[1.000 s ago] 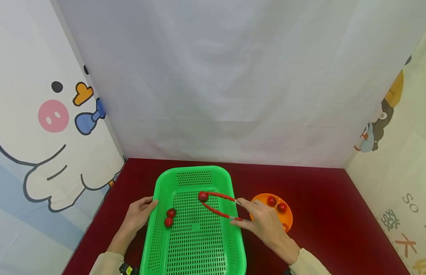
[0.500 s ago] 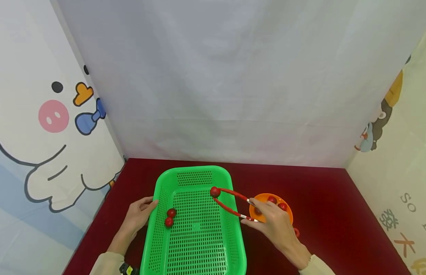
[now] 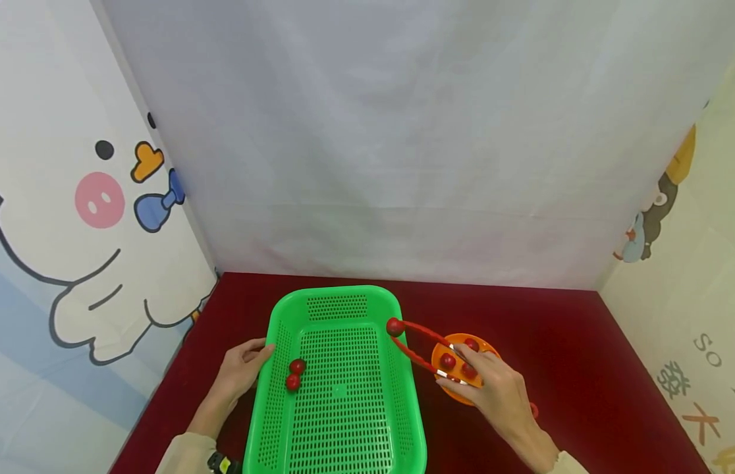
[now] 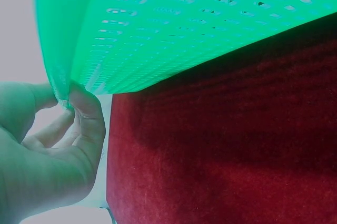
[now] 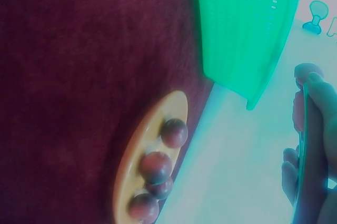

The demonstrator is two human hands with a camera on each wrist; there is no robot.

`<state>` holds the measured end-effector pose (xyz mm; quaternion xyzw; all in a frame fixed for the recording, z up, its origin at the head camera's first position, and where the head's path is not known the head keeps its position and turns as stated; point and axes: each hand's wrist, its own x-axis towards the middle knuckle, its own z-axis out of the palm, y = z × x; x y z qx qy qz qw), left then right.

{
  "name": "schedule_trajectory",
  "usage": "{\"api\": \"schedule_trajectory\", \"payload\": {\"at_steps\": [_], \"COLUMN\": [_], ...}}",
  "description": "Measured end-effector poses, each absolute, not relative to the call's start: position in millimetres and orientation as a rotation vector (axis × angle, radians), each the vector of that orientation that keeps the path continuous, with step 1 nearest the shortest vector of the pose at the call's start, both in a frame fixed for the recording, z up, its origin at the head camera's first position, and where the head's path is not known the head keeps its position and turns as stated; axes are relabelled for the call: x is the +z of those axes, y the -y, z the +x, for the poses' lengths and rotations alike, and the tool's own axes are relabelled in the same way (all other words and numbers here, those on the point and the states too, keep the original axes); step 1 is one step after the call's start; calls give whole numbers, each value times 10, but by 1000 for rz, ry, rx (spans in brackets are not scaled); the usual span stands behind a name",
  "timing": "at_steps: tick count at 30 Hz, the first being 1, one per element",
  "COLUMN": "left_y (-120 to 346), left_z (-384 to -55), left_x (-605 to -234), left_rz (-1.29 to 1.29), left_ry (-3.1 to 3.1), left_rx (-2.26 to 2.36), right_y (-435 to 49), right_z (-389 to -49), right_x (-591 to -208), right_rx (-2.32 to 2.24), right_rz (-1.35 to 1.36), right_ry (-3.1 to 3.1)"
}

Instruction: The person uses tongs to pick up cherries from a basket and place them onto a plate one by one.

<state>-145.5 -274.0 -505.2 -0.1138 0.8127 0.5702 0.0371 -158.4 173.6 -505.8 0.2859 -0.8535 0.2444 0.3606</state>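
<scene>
My left hand [image 3: 240, 368] pinches the left rim of a green perforated basket [image 3: 261, 415]; the left wrist view shows thumb and fingers on that rim. Two small round red fruits [image 3: 296, 374] lie together inside, near its left wall. With my right hand [image 3: 492, 390] I hold red tongs [image 3: 416, 357] with silvery parts. Between the tips of the tongs is another round red fruit [image 3: 395, 327], over the basket's right rim in the head view. Below my right hand stands an orange plate [image 5: 126, 166] with several similar fruits [image 5: 156, 167], partly hidden by the hand in the head view.
The table has a dark red cloth [image 3: 569, 368]. Behind it hangs a white curtain [image 3: 403, 164], with printed cartoon panels [image 3: 101, 197] at either side. The plate sits just right of the basket.
My right hand has moved right with the tongs and the fruit, from above the basket's middle to its right rim. My left hand stays on the left rim.
</scene>
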Motion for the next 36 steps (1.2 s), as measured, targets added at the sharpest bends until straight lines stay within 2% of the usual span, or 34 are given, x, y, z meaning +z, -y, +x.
{"api": "schedule_trajectory", "payload": {"at_steps": [36], "left_y": [2735], "left_z": [-1460], "left_x": [-5058], "left_rz": [-347], "left_ry": [-2502], "left_rx": [1736], "right_y": [-2378], "right_z": [-1527], "right_x": [-5278], "right_rx": [526], "right_rz": [480], "right_ry": [2394]}}
